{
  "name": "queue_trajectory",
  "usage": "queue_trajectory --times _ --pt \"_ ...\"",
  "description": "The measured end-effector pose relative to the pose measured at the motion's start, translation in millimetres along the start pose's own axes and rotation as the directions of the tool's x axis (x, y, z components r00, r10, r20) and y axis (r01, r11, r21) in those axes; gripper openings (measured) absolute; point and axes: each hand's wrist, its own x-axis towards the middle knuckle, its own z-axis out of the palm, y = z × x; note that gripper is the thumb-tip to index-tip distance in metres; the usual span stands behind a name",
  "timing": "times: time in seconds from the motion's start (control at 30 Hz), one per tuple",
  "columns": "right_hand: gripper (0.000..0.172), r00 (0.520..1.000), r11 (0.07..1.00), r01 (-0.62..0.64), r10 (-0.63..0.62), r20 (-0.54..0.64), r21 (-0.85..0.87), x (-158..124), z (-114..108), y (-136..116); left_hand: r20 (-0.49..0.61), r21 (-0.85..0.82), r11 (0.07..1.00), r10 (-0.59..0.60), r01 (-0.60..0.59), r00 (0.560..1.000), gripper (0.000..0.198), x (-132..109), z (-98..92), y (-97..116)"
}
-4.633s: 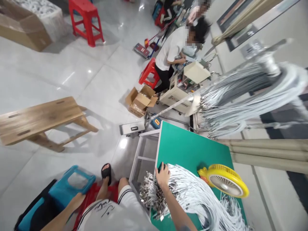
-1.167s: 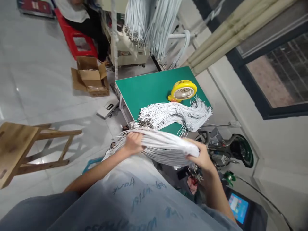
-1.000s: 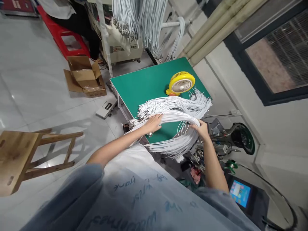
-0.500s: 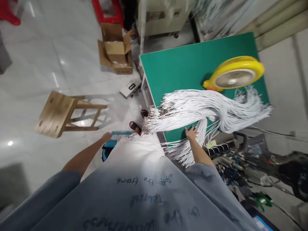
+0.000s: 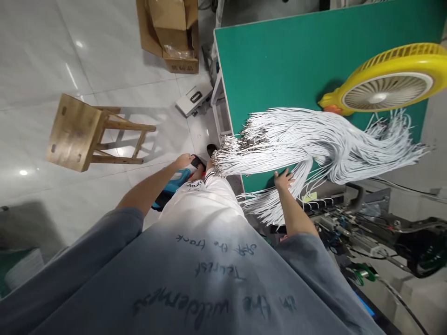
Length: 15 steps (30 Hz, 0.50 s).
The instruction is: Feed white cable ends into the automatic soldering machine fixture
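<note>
A large pile of white cables (image 5: 293, 144) lies across the green table (image 5: 265, 70), their metal-tipped ends bunched toward the near left edge. A smaller bundle of the same white cables (image 5: 302, 179) hangs off from the pile toward me. My right hand (image 5: 284, 180) rests at this smaller bundle with its fingers spread, touching the cables and the table beside them. Over the floor, left of the table, my left hand (image 5: 185, 161) is held with its fingers curled in and nothing visible in them.
A yellow fan (image 5: 387, 81) stands on the table behind the cables. Machine parts (image 5: 349, 232) are at the right. On the floor are a wooden stool (image 5: 75, 132), an open cardboard box (image 5: 181, 65) and a white case-like device (image 5: 192, 100). Something blue (image 5: 176, 181) is by my legs.
My view has come closer to the table, and the fan and cables look larger. My left hand has swung forward and to the right. My right hand stays at the smaller bundle.
</note>
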Motion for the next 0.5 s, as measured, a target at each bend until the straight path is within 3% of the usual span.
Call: queue_trajectory --times 0.13,0.23,0.33,0.5 --pt "0.069 1.000 1.000 0.007 -0.007 -0.002 0.025 -5 -3 1 -0.040 0.014 0.998 0.055 -0.054 0.998 0.032 42 -16.1 36" --pt "0.067 1.000 0.999 0.005 -0.005 -0.003 0.041 -6 -4 2 -0.042 0.039 0.995 0.093 -0.091 0.995 0.033 49 -20.7 46" --pt "0.068 1.000 0.998 -0.012 0.012 0.011 0.057 -4 -5 3 0.018 0.089 0.995 0.054 -0.055 0.998 0.032 37 -21.9 35" --pt "0.069 1.000 0.996 -0.022 0.021 0.014 0.091 -3 -8 3 0.096 0.197 0.976 -0.114 0.093 0.989 0.033 -4 -33.9 -5"
